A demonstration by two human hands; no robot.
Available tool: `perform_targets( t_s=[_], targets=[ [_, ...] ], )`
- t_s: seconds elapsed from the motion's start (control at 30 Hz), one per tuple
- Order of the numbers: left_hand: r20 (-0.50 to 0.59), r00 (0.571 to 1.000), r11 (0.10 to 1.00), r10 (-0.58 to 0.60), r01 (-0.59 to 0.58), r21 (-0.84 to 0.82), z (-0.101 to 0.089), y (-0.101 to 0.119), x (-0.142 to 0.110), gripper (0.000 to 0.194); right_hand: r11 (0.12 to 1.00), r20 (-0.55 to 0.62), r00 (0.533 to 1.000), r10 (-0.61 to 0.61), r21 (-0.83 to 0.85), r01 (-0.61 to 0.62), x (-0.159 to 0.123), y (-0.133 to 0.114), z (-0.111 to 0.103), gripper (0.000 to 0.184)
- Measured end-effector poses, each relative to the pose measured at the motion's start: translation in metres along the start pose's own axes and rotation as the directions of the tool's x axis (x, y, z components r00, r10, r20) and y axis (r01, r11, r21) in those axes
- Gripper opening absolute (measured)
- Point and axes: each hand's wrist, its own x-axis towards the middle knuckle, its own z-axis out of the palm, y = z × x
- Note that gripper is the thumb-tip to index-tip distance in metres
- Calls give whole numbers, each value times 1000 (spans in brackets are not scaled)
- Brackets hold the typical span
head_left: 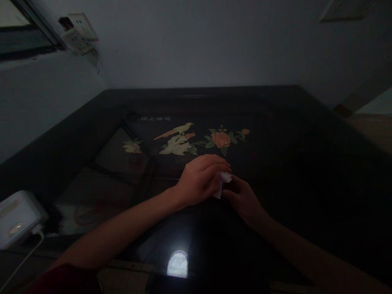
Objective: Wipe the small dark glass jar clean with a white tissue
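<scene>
While my left hand (200, 179) holds a crumpled tissue (226, 177) in curled fingers over the glossy black tabletop (275, 116), my right hand (246, 203) meets its edge, thumb and finger narrowly parted — gripping or not, I cannot tell — and opposing tugs could tear it.

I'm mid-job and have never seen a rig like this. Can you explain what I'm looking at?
There's no machine: these are a person's two bare hands, seen in one picture from a camera worn on the head, looking forward and down. The left hand curls around a crumpled white tissue-like piece; the right hand meets it from the other side, though its grip is unclear. Beneath is a glossy black tabletop, decorated with a pale yellow bird and an orange-red flower. At the near left is a white boxy device with a white cable.
</scene>
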Motion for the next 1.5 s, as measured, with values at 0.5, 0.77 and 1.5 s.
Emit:
perform_targets(
  t_s=[0.5,0.77,1.5],
  targets=[
    [12,883,763,-469,411,-499,4,-6,1,35,999,-41,999,35,15,-34,-1,-4,1,37],
    [184,619,340,-764,628,-700,19,-8,0,39,997,-15,1000,21,77,-20,1,4,-2,47],
    [67,986,976,151,-160,147,-1,-1,1,23,998,2,998,-56,13,56,1,5,-3,35]
  ],
)
